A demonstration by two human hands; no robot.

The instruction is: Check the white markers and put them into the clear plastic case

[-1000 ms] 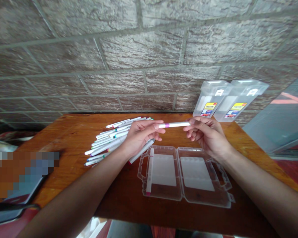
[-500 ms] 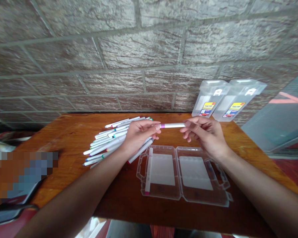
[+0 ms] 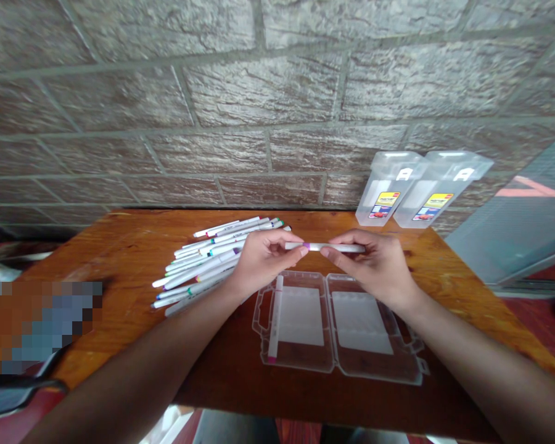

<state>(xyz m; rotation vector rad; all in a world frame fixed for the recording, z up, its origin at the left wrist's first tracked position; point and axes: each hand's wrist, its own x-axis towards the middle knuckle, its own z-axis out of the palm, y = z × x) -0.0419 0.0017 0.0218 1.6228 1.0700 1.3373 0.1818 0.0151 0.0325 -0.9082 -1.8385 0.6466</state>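
Both of my hands pinch one white marker (image 3: 315,246) with a purple band, held level above the table. My left hand (image 3: 263,259) grips its left part, and my right hand (image 3: 374,259) has thumb and fingers on its right part. Below them lies an open clear plastic case (image 3: 329,327), with a single white marker (image 3: 276,317) with a magenta end along its left side. To the left, partly behind my left hand and forearm, is a loose pile of white markers (image 3: 203,265) with coloured bands and ends.
Two clear plastic containers (image 3: 380,191) with yellow and blue labels stand upright against the brick wall (image 3: 268,92) at the back right. The wooden table (image 3: 111,259) meets that wall. A dark-edged, partly blurred-out object (image 3: 23,394) is at the lower left.
My right hand has slid left along the marker, closer to my left hand. Both hands have come slightly lower. The marker's grip spots are now close around the purple band.
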